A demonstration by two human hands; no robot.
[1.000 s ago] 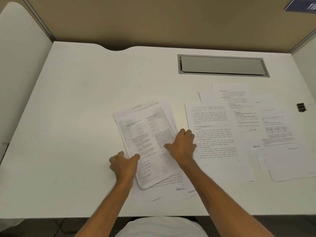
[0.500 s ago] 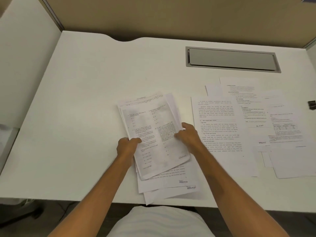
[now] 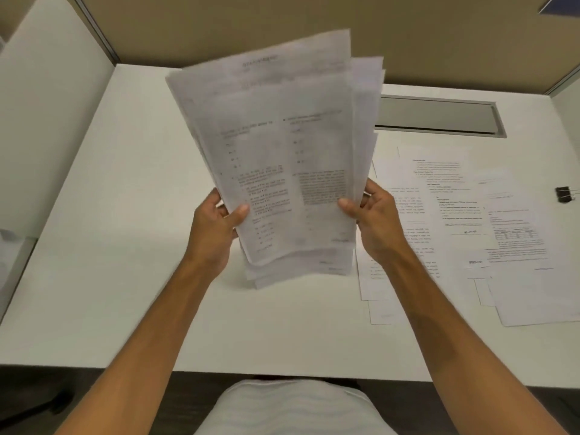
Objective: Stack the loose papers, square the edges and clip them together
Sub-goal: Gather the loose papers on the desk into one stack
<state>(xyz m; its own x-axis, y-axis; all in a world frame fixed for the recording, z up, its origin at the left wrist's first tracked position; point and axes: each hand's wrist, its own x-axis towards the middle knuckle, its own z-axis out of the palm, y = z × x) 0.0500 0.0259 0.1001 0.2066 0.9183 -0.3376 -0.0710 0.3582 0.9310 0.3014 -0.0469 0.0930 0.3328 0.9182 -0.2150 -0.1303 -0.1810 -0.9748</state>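
Observation:
I hold a stack of printed papers upright in front of me, its lower edge close to the white desk. The sheets are uneven, fanned out at the top right and at the bottom. My left hand grips the stack's left edge, thumb on the front sheet. My right hand grips the right edge the same way. Several loose printed sheets lie spread flat on the desk to the right, partly overlapping. A black binder clip sits at the desk's far right edge.
A grey cable hatch is set into the desk at the back right, partly hidden by the stack. Tan partition walls close the back, with white side panels at left and right. The desk's front edge runs just above my lap.
The stack lay flat on the desk under my hands one second ago. I gripped its sides and lifted it upright off the desk. The loose sheets on the right did not move.

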